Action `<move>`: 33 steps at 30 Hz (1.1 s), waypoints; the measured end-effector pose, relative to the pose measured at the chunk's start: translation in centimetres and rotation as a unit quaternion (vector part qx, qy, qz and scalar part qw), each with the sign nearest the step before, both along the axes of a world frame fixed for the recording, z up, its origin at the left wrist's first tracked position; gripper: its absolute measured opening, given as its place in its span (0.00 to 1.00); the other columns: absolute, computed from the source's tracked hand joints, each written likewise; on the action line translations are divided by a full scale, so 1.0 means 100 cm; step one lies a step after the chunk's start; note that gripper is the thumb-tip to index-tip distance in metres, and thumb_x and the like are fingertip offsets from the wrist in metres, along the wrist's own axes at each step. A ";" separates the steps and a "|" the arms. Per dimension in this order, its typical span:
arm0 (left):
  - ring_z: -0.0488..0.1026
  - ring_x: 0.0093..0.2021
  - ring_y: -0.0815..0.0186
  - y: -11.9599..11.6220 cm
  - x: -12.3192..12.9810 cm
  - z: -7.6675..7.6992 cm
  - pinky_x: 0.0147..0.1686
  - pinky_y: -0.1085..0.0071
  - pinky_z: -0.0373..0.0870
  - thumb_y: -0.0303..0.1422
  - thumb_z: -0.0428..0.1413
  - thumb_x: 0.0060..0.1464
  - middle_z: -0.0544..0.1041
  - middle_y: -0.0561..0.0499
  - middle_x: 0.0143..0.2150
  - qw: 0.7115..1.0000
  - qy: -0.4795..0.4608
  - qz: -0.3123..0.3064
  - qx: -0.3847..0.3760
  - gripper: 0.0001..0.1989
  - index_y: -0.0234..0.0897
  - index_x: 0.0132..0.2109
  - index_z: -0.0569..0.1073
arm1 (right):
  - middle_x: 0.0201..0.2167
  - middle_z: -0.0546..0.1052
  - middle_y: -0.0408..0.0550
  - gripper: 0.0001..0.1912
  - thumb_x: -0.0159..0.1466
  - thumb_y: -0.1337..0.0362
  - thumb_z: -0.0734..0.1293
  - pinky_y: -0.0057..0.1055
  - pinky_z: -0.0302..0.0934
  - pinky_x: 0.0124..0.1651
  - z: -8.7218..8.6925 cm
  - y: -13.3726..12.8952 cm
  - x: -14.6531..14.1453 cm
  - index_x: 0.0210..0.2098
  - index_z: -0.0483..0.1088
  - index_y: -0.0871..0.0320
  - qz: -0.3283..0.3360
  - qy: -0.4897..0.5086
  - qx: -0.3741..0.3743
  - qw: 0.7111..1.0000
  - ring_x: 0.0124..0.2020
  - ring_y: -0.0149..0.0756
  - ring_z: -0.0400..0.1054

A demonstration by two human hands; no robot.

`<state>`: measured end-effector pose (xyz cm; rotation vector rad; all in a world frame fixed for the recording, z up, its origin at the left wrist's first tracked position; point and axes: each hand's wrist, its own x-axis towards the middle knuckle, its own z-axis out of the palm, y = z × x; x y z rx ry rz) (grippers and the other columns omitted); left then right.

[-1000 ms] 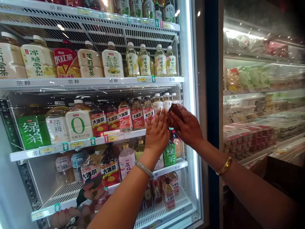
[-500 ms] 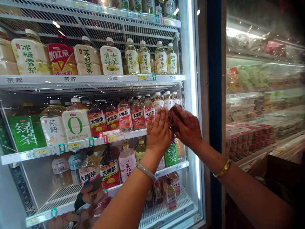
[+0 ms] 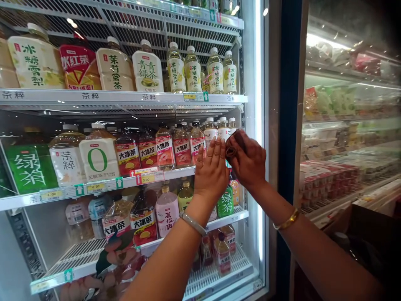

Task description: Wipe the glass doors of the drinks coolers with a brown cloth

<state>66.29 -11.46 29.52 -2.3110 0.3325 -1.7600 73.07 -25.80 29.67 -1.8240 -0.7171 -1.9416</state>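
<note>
A glass door (image 3: 175, 115) stands in front of shelves of bottled drinks. My left hand (image 3: 212, 171) lies flat against the glass, fingers pointing up and holding nothing, a pale bangle at its wrist. Just to its right, my right hand (image 3: 249, 161) is closed around a crumpled brown cloth (image 3: 234, 145), close to the glass in front of the white-capped bottles. A gold bracelet is on the right wrist. The two hands are close together, the cloth between them.
Behind the glass are green tea bottles (image 3: 31, 167), a red-labelled bottle (image 3: 78, 65) and a white shelf edge (image 3: 119, 97). A bright light strip (image 3: 260, 125) and dark blue frame (image 3: 287, 125) run along the right. Beyond is another stocked chiller (image 3: 347, 117), with a dark box (image 3: 360, 234) below.
The view has shifted slightly. My right hand and the cloth have moved slightly right, and the cloth shows more of its folded end. My left hand remains against the glass.
</note>
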 end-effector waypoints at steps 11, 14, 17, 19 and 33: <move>0.37 0.79 0.59 0.000 0.001 0.000 0.78 0.50 0.28 0.32 0.46 0.67 0.42 0.44 0.79 1.000 0.003 -0.014 -0.002 0.41 0.31 0.77 0.30 | 0.76 0.51 0.47 0.29 0.75 0.61 0.49 0.60 0.51 0.73 -0.036 -0.006 0.000 0.73 0.54 0.45 0.076 0.044 0.081 0.993 0.76 0.51 0.47; 0.37 0.79 0.58 0.000 0.001 0.000 0.78 0.49 0.28 0.32 0.45 0.67 0.43 0.43 0.79 1.000 0.004 -0.007 0.003 0.40 0.30 0.77 0.32 | 0.75 0.57 0.47 0.30 0.73 0.61 0.59 0.56 0.53 0.72 -0.013 -0.009 0.004 0.73 0.54 0.44 0.056 -0.005 -0.005 0.998 0.75 0.50 0.49; 0.36 0.79 0.58 0.000 0.000 0.000 0.78 0.51 0.26 0.32 0.45 0.68 0.42 0.44 0.79 1.000 0.003 -0.002 0.006 0.39 0.29 0.77 0.33 | 0.73 0.59 0.48 0.32 0.71 0.59 0.64 0.54 0.55 0.71 0.007 -0.020 0.010 0.72 0.56 0.44 0.031 -0.027 -0.069 0.997 0.75 0.50 0.51; 0.35 0.79 0.59 -0.001 0.001 0.000 0.78 0.52 0.25 0.32 0.45 0.68 0.41 0.44 0.79 1.000 0.004 -0.002 0.001 0.39 0.29 0.77 0.33 | 0.74 0.57 0.49 0.29 0.71 0.58 0.63 0.58 0.56 0.69 0.004 -0.024 0.012 0.71 0.60 0.44 0.012 0.013 -0.004 1.000 0.73 0.54 0.54; 0.33 0.79 0.59 -0.001 0.003 -0.003 0.78 0.50 0.32 0.30 0.43 0.69 0.40 0.45 0.79 1.000 0.003 0.001 0.007 0.37 0.29 0.77 0.33 | 0.73 0.61 0.50 0.26 0.72 0.58 0.60 0.62 0.58 0.64 0.007 -0.012 0.009 0.69 0.62 0.47 -0.022 0.021 0.076 0.997 0.67 0.58 0.60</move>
